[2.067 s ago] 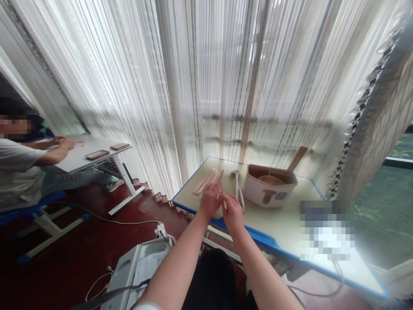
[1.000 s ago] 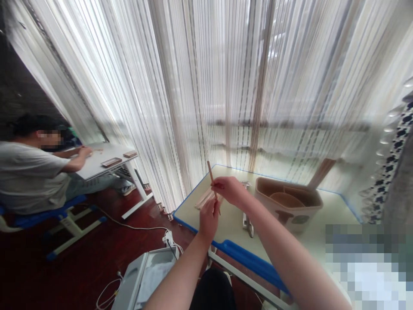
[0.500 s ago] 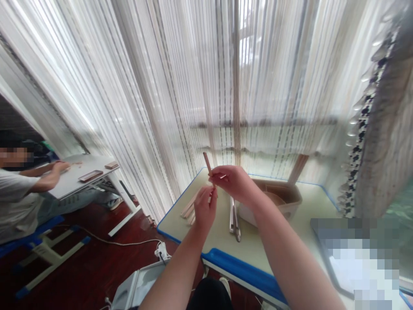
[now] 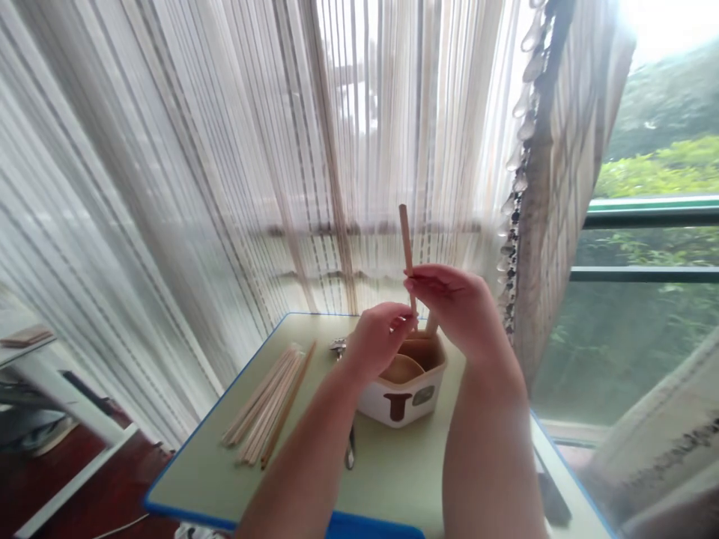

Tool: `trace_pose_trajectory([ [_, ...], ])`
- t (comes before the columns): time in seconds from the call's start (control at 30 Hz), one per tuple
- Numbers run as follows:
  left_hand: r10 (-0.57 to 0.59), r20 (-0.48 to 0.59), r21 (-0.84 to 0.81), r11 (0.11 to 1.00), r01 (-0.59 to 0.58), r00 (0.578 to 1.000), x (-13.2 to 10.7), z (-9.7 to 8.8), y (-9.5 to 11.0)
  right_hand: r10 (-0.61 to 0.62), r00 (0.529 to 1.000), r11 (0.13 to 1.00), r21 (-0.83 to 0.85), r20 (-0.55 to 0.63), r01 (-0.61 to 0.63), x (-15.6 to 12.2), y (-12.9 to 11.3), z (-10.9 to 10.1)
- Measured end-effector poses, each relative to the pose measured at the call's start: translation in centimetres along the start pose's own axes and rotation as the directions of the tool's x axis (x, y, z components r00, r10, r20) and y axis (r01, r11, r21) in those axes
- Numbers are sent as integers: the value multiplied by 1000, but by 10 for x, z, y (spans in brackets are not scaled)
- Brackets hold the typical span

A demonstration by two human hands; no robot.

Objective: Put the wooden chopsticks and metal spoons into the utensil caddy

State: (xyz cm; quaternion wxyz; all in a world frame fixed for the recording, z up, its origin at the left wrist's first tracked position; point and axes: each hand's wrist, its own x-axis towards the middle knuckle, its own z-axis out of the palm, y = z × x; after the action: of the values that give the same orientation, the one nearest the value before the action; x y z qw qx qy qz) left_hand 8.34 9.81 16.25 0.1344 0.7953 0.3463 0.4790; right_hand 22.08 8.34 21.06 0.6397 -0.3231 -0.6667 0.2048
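Both my hands are raised over a white container on a pale table with a blue edge. My right hand pinches a thin wooden stick that stands nearly upright above the container. My left hand is closed at the stick's lower end, fingers touching it. The container holds wooden utensils, among them a spoon bowl. A bundle of several wooden chopsticks lies on the table to the left of my left forearm.
A metal utensil lies on the table, partly hidden under my left arm. Sheer white curtains hang behind the table, with a window and greenery at the right. Another white desk's edge shows at the far left.
My hands lifted one stick from the bundle on the table and carried it to the right, above the white container. The view swung right, so the seated person at the left is out of sight.
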Motion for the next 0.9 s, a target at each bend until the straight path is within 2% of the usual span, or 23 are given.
trace_pose_trajectory([
  [0.17, -26, 60, 87, 996, 21, 998, 20, 8, -9, 53, 994, 996, -67, -95, -60, 7, 11, -12],
  [0.4, 26, 151, 98, 994, -41, 988, 31, 18, -7, 47, 988, 985, -155, -146, -70, 6, 11, -21],
  [0.63, -31, 246, 159, 987, -9, 969, 32, 25, -17, 150, 980, 905, -382, -128, -188, 3, 10, -30],
  [0.9, -82, 279, 71, 995, 64, 957, 31, 32, -26, 247, 952, 833, -462, -183, -305, 5, 16, -28],
])
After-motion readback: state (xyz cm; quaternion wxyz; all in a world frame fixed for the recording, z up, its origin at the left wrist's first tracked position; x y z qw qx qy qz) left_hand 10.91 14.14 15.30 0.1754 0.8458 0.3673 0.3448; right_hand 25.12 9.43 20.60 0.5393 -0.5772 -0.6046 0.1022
